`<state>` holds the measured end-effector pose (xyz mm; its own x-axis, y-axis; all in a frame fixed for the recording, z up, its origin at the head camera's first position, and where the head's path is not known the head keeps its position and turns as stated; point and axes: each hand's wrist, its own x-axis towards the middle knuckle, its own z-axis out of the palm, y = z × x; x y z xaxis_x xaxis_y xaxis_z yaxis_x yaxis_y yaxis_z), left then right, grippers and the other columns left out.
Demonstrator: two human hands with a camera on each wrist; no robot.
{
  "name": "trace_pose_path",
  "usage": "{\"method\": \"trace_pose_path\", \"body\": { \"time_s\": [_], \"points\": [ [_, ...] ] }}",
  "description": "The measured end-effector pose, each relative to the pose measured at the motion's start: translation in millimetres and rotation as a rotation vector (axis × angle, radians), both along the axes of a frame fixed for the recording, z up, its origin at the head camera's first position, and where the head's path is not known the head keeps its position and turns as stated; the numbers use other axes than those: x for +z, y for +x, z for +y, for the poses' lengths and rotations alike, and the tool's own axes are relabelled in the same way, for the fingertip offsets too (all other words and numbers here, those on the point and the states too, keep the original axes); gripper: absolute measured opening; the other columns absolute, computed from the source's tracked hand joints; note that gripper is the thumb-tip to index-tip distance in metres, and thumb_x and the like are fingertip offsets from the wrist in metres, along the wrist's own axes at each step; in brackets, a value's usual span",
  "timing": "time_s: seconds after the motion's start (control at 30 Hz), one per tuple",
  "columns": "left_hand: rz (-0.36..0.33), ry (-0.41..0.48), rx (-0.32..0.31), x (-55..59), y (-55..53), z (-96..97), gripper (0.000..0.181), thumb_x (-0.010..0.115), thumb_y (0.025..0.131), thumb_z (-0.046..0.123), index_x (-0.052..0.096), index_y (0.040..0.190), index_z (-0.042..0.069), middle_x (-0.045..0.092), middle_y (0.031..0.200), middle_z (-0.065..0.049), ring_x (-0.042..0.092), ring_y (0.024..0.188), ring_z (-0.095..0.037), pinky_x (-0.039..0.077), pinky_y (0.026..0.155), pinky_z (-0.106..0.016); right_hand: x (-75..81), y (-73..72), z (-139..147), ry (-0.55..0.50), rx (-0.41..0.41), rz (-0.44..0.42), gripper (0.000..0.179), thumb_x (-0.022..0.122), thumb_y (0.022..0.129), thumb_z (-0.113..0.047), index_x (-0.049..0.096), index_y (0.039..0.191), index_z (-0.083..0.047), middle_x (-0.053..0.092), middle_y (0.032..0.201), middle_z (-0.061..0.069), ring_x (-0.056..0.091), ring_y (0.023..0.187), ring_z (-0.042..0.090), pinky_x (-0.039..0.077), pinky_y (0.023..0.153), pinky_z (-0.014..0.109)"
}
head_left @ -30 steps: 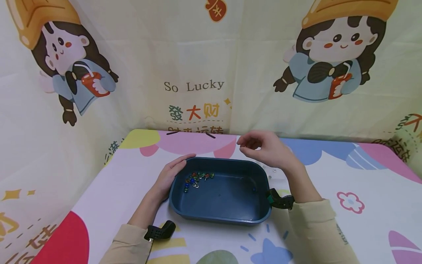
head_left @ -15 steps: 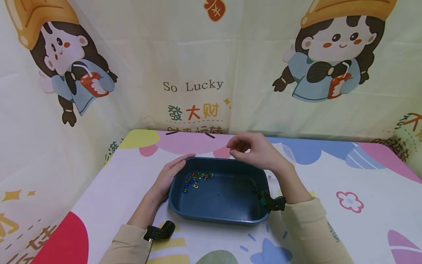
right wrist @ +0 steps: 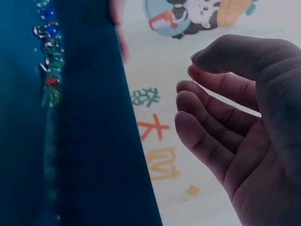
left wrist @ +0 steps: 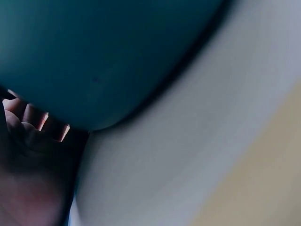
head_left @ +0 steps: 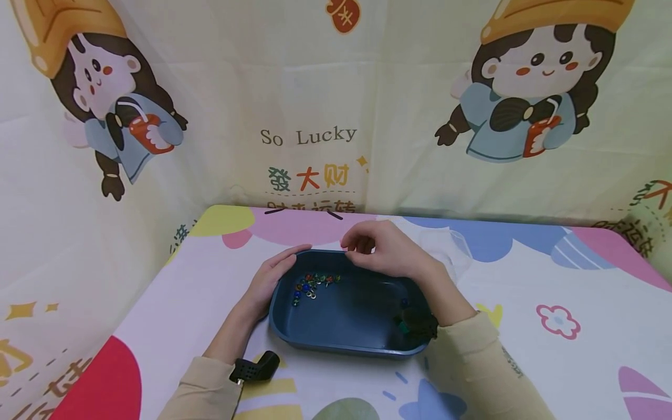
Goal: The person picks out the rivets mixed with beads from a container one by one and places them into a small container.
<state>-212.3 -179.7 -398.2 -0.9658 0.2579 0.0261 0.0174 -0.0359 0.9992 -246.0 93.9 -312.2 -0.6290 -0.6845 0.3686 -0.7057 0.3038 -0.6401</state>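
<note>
A dark blue oblong tray [head_left: 341, 326] stands on the table. Several red, green and blue glass beads with small metal rings [head_left: 310, 287] lie in its left back part. A single dark blue bead [head_left: 404, 302] lies near the right end. My left hand [head_left: 265, 286] rests along the tray's left side, its fingers straight against the outer wall and the thumb at the rim. Above the back rim is my right hand [head_left: 383, 248], fingers loosely bent, thumb and index tips close together. In the right wrist view, nothing shows between those fingers [right wrist: 207, 122].
A clear plastic bag [head_left: 454, 248] lies behind my right hand on the patterned tablecloth [head_left: 525, 280]. A printed cloth backdrop [head_left: 409, 116] rises at the table's far edge. Each wrist wears a black camera band [head_left: 254, 367].
My right hand has moved left and slightly down, from the tray's back right corner to above the middle of the back rim. The left hand and the tray have stayed put.
</note>
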Motion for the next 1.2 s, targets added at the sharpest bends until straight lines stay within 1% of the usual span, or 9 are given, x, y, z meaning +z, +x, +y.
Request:
{"method": "trace_pose_path", "body": {
  "time_s": [0.13, 0.23, 0.37, 0.57, 0.83, 1.0, 1.2],
  "points": [
    [-0.004, 0.001, 0.002, -0.1, 0.1, 0.1, 0.045, 0.041, 0.109, 0.03, 0.051, 0.148, 0.009, 0.05, 0.15, -0.009, 0.047, 0.137, -0.027, 0.04, 0.11, -0.038, -2.9, -0.3, -6.3, 0.049, 0.028, 0.008, 0.011, 0.072, 0.09, -0.006, 0.072, 0.1, -0.003, 0.068, 0.085, -0.005, 0.061, 0.072, 0.009, 0.056, 0.069, 0.03],
    [-0.003, 0.002, -0.001, -0.3, -0.3, 0.4, 0.045, 0.042, 0.109, 0.03, 0.051, 0.148, 0.009, 0.051, 0.149, -0.009, 0.047, 0.136, -0.027, 0.039, 0.111, -0.039, -4.3, -0.5, -8.6, 0.075, 0.033, 0.016, 0.012, 0.073, 0.09, -0.007, 0.072, 0.101, -0.004, 0.067, 0.084, -0.006, 0.061, 0.071, 0.008, 0.056, 0.069, 0.03],
    [0.001, 0.001, -0.007, -0.5, -0.8, 1.0, 0.045, 0.042, 0.109, 0.03, 0.052, 0.148, 0.009, 0.051, 0.148, -0.01, 0.048, 0.136, -0.027, 0.039, 0.111, -0.039, -6.1, -1.0, -8.9, 0.069, 0.044, 0.018, 0.012, 0.073, 0.089, -0.005, 0.072, 0.101, -0.003, 0.067, 0.083, -0.005, 0.061, 0.07, 0.008, 0.056, 0.068, 0.029],
    [0.001, 0.006, -0.012, -1.1, -0.7, 2.2, 0.045, 0.041, 0.11, 0.03, 0.051, 0.148, 0.009, 0.051, 0.148, -0.01, 0.049, 0.135, -0.027, 0.041, 0.109, -0.037, -12.2, -1.6, -10.9, 0.065, 0.077, 0.007, 0.013, 0.073, 0.088, -0.003, 0.071, 0.101, -0.001, 0.067, 0.083, -0.005, 0.06, 0.07, 0.008, 0.056, 0.067, 0.029],
    [-0.001, 0.017, -0.014, -2.3, -0.6, 1.5, 0.045, 0.041, 0.11, 0.03, 0.051, 0.148, 0.009, 0.051, 0.148, -0.011, 0.05, 0.134, -0.028, 0.044, 0.106, -0.037, -17.0, 0.5, -17.8, 0.066, 0.112, 0.067, 0.015, 0.073, 0.089, -0.004, 0.071, 0.103, -0.001, 0.067, 0.085, -0.004, 0.059, 0.07, 0.006, 0.055, 0.067, 0.027],
    [0.0, 0.012, -0.008, -0.9, -1.2, 0.0, 0.045, 0.041, 0.11, 0.03, 0.051, 0.148, 0.009, 0.053, 0.147, -0.012, 0.051, 0.132, -0.031, 0.044, 0.106, -0.038, -19.4, 0.0, -24.6, 0.116, 0.124, 0.065, 0.016, 0.073, 0.089, -0.005, 0.071, 0.105, 0.0, 0.067, 0.086, -0.003, 0.059, 0.071, 0.006, 0.055, 0.068, 0.024],
    [0.012, 0.012, -0.018, -0.9, -0.7, 0.0, 0.046, 0.04, 0.11, 0.03, 0.05, 0.148, 0.008, 0.053, 0.147, -0.013, 0.051, 0.132, -0.031, 0.046, 0.105, -0.036, -24.4, 0.7, -31.4, 0.197, 0.138, 0.064, 0.019, 0.074, 0.089, -0.007, 0.071, 0.107, -0.002, 0.067, 0.09, -0.002, 0.059, 0.075, 0.01, 0.054, 0.07, 0.024]
  ]
}}
